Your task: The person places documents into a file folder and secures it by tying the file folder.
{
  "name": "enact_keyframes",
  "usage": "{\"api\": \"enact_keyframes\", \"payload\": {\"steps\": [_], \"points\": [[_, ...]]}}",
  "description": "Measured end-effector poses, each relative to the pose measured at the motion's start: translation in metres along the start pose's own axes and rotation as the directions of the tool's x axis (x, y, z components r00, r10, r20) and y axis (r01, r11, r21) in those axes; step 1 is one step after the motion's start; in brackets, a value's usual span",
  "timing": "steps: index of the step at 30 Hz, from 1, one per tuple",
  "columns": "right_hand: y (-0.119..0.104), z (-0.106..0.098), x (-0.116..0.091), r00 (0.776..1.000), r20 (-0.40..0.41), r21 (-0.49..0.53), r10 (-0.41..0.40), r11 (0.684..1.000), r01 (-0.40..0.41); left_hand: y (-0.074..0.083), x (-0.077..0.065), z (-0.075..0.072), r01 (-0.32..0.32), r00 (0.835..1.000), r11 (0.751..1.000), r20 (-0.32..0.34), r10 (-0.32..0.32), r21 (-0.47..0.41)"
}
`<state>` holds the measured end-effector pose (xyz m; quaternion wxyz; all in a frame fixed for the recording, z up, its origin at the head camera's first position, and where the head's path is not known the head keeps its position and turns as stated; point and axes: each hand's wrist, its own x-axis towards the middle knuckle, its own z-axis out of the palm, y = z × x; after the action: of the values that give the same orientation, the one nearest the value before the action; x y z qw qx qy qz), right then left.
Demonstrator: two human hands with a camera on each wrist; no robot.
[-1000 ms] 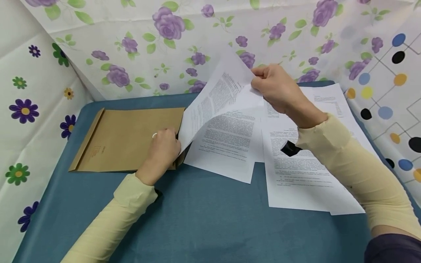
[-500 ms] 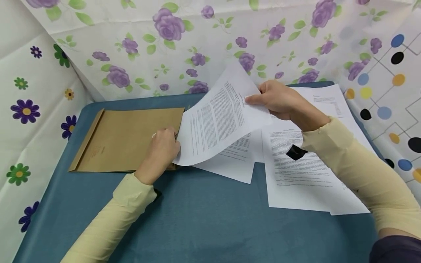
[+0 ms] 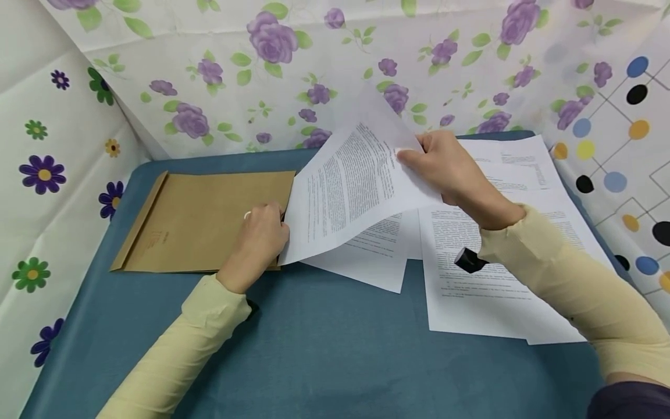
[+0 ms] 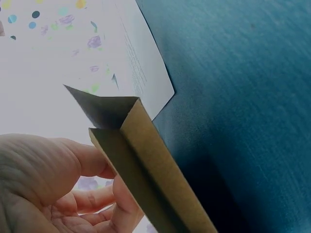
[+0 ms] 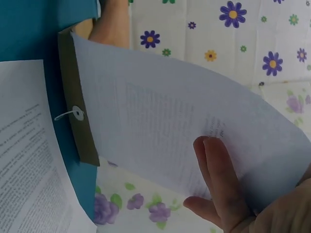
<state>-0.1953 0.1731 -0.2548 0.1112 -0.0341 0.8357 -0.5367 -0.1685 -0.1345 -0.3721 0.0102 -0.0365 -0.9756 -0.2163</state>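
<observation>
Head: env. [image 3: 209, 198] was gripped at R edge by L hand [image 3: 256, 244], sheet [image 3: 345, 186] was held aslant by R hand [image 3: 452, 177], low end at env. mouth, pgs [image 3: 487, 311] laid on tbl. [image 3: 366, 349], L wrist: env. was pinched w/ thumb + fingers, R wrist: sheet was touched by fingers

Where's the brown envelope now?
At left in the head view, the brown envelope is on the blue table, its right end held by the left hand.

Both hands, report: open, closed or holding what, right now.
Left hand: closed, holding the brown envelope at its open end.
Right hand: closed, pinching a printed sheet.
</observation>
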Motion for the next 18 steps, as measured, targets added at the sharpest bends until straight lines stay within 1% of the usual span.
{"api": "enact_keyframes", "payload": {"steps": [6, 12, 18], "points": [[0.011, 0.006, -0.004, 0.997, -0.053, -0.009, -0.048, 0.999, 0.048, -0.002, 0.002, 0.001, -0.002, 1.000, 1.000, -0.009, 0.002, 0.004], [0.020, 0.008, -0.005, 0.996, -0.093, 0.008, 0.005, 1.000, -0.004, -0.002, 0.003, 0.000, 0.013, 1.000, 1.000, 0.002, -0.013, 0.010], [0.026, 0.011, -0.004, 0.992, -0.118, 0.051, 0.048, 0.998, -0.042, -0.002, 0.004, -0.004, 0.033, 0.999, 0.999, 0.027, -0.032, -0.017]]}}
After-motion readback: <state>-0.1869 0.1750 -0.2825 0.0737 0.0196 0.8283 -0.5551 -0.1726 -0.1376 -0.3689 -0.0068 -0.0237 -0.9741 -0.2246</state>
